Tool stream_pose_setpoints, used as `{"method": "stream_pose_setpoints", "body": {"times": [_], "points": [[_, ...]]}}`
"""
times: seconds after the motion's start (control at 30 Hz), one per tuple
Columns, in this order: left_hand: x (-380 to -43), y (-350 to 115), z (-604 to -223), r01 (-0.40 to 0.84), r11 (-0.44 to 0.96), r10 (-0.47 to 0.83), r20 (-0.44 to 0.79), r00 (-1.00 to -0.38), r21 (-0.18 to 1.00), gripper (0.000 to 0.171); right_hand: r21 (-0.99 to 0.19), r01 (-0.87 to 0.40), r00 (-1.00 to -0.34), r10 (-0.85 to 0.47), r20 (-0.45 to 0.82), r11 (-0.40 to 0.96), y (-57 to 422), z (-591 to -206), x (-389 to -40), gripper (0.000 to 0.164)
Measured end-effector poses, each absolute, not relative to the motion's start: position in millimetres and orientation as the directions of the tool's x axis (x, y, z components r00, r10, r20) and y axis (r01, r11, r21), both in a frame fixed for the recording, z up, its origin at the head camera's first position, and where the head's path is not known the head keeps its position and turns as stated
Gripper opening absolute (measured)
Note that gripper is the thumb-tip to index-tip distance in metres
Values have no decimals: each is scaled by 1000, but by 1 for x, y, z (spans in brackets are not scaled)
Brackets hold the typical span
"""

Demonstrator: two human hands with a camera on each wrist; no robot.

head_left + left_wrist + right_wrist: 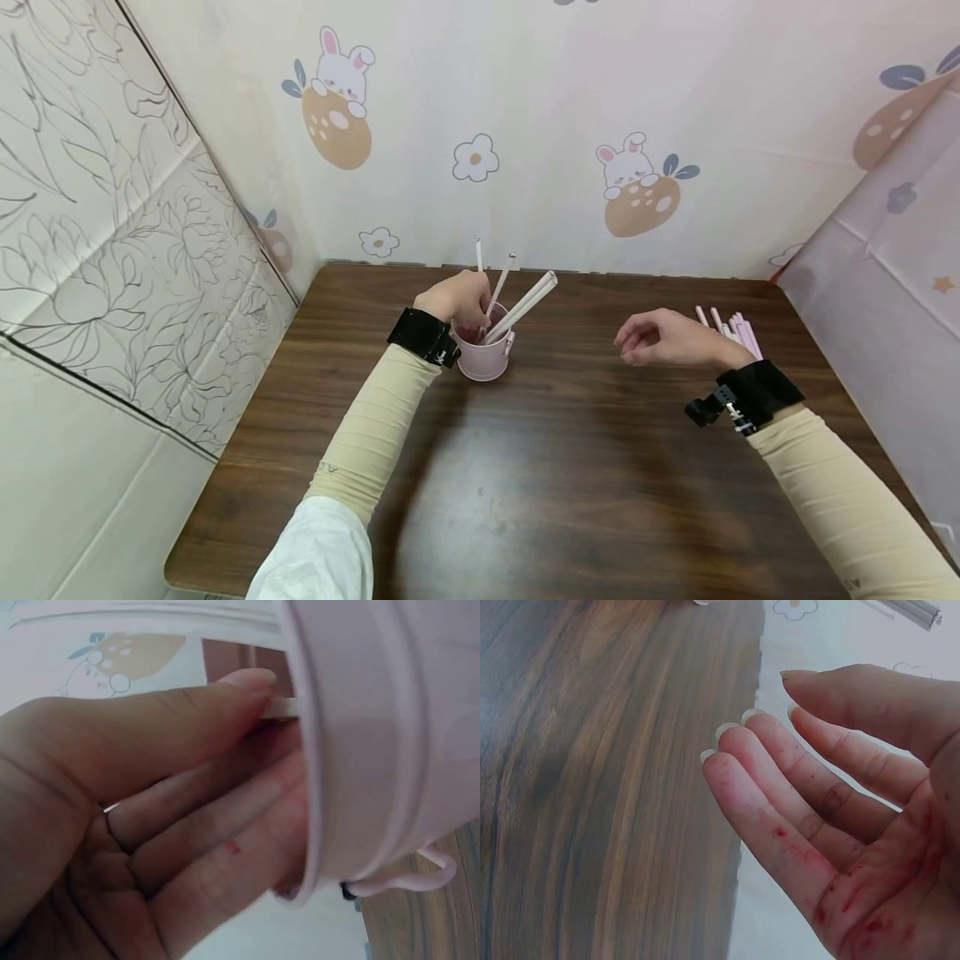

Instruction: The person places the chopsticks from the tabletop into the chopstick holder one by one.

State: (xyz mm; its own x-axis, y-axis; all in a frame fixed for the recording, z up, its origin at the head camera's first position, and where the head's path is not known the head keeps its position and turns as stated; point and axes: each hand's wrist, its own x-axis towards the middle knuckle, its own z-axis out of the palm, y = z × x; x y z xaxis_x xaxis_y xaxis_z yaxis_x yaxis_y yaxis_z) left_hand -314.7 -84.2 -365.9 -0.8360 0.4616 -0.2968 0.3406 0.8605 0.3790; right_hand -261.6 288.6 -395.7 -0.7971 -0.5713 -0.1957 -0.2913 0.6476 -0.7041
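1. Pink bucket (483, 363): upright on tbl (517, 500), toward back; rim apparently props wht sticks (522, 307), leaning R.
2. L hand (459, 298): fingers partly inside bucket mouth, thumb & fingers pinching thin stick (283, 709) at rim, prob. for control low down.
3. R hand (667, 337): above tbl, fingers loosely bent, thumb apart, holds nil; bucket prob. needs no steadying.
4. Pink sticks (744, 331): beyond R wrist, partly hidden; support unclear.

Glossy dark wood-grain table (570, 467), pale rabbit-print backdrop (540, 83) behind, line-drawn floral wall (90, 250) left.
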Motion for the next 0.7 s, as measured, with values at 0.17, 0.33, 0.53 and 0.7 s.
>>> {"method": "stream_pose_setpoints", "body": {"times": [0.17, 0.33, 0.53, 0.7], "points": [[-314, -78, -372, 343, 873, 454, -321, -831, 347, 33, -688, -284, -805, -556, -207, 668, 292, -397, -262, 22], [-312, -75, -374, 355, 877, 452, -306, -838, 325, 26, -690, -266, -809, -545, -220, 673, 294, -397, -263, 22], [-309, -73, -375, 350, 877, 450, -307, -838, 329, 17, -653, -266, -816, -526, -240, 709, 298, -400, -266, 23], [-305, -74, -367, 351, 886, 441, -318, -839, 302, 13, -626, -203, -845, -457, -276, 753, 315, -409, -275, 28]]}}
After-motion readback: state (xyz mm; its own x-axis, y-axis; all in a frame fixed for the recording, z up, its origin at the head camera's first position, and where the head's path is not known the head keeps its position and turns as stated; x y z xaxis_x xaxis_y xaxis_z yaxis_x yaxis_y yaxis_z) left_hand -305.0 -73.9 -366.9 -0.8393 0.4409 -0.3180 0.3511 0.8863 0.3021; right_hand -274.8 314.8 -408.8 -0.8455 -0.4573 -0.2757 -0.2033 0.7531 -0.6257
